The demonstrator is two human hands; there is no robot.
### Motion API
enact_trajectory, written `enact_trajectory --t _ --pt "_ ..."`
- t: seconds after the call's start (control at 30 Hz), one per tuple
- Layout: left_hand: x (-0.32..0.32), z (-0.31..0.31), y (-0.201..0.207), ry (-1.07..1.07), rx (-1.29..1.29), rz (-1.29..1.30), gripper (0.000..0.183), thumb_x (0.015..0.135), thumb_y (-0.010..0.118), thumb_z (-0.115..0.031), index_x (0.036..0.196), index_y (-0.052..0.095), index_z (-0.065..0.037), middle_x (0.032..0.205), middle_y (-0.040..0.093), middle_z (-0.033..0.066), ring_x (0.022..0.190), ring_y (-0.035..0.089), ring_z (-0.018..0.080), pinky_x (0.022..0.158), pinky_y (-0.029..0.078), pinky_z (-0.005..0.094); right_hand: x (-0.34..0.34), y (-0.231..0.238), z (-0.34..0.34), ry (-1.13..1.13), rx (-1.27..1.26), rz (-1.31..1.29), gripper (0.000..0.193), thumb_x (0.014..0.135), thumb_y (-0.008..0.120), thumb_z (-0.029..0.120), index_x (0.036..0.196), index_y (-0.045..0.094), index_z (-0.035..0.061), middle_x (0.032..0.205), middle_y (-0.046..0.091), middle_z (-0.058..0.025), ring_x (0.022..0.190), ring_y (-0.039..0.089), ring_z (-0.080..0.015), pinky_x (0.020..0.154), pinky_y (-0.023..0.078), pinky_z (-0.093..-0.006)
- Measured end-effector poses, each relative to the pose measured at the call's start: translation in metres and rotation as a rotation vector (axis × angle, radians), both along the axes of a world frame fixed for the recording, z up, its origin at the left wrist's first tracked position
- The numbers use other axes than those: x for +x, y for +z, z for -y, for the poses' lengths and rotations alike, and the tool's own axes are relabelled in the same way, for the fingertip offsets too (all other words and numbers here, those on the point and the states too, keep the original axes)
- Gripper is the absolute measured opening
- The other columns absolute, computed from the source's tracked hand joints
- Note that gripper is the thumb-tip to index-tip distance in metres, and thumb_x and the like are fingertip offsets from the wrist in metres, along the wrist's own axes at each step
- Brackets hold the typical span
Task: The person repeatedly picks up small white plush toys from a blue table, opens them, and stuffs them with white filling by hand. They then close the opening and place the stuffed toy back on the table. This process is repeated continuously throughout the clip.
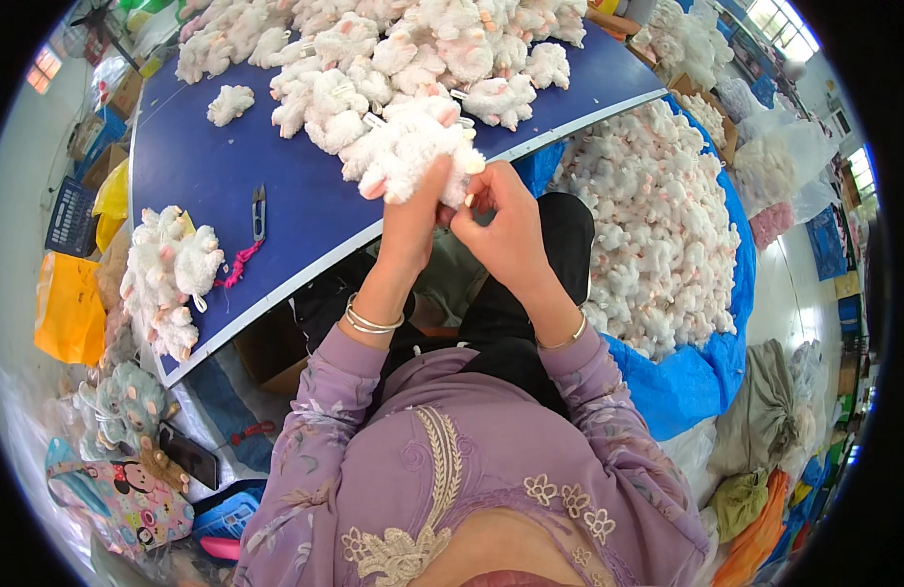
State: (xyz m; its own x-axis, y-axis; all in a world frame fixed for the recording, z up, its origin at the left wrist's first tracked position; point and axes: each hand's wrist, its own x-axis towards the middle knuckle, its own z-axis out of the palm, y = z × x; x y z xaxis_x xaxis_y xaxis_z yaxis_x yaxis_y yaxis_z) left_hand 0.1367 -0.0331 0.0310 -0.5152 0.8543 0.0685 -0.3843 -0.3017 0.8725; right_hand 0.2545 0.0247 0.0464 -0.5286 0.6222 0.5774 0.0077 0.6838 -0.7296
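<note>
Near the frame's upper middle, the left hand (416,217) grips a white toy (403,147); the right hand (506,220) pinches its edge.

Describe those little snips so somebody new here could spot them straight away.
Find the big blue table, then the small pile of white plush pieces at its near left corner. Just right of that pile lie the snips, a slim tool with a bright pink cord at one end, unlike its fluffy neighbours.
</note>
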Motion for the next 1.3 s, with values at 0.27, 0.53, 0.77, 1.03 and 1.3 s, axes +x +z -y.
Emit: enact_trajectory --t 0.27,0.53,0.77,1.03,1.3 --pt "0.008 0.0 -0.012 0.092 0.036 0.093 0.042 0.093 0.053 -0.006 0.134 0.046 -0.001 0.118 0.059 0.0088 0.101 0.06 0.0164 0.083 0.051 0.0286 -0.003 0.0 0.01 0.113 0.028 0.069 0.025 0.068 0.065 -0.003 0.084 0.047 0.003 0.079 0.052 -0.0121 0.067 0.056 -0.0266 0.06 0.046 -0.0336" --pt "0.012 0.001 -0.008 0.167 0.03 0.127 0.041 0.094 0.051 -0.005 0.135 0.047 -0.002 0.12 0.06 0.0079 0.1 0.062 0.0158 0.079 0.052 0.0281 0.006 0.0 0.009 0.114 0.061 0.147 0.024 0.066 0.064 -0.005 0.081 0.048 0.0036 0.076 0.05 -0.0068 0.063 0.051 -0.0188 0.057 0.043 -0.0296" --pt "-0.011 -0.002 -0.02 0.067 0.1 0.008 0.048 0.096 0.053 -0.012 0.142 0.042 -0.003 0.121 0.06 0.0066 0.095 0.06 0.01 0.068 0.048 0.0208 0.023 -0.01 0.007 0.188 -0.243 0.067 0.023 0.075 0.069 -0.001 0.09 0.052 0.0037 0.084 0.057 -0.0028 0.069 0.055 -0.0093 0.064 0.045 -0.0235" --pt "0.006 0.01 -0.022 0.008 0.082 0.095 0.034 0.096 0.058 -0.018 0.127 0.052 -0.004 0.11 0.061 0.0041 0.087 0.059 0.0094 0.062 0.045 0.022 0.005 -0.01 -0.002 0.134 -0.269 -0.084 0.021 0.081 0.072 0.004 0.094 0.056 0.0024 0.078 0.06 -0.0027 0.066 0.057 -0.0073 0.057 0.044 -0.0219" --pt "-0.008 0.009 -0.023 0.162 0.117 0.271 0.036 0.099 0.05 -0.023 0.127 0.048 0.0 0.106 0.065 0.0127 0.088 0.066 0.0199 0.065 0.055 0.0318 0.015 -0.021 0.006 0.162 -0.174 0.017 0.015 0.083 0.072 0.004 0.088 0.059 0.0023 0.074 0.059 -0.0013 0.063 0.053 -0.0054 0.057 0.043 -0.0217"
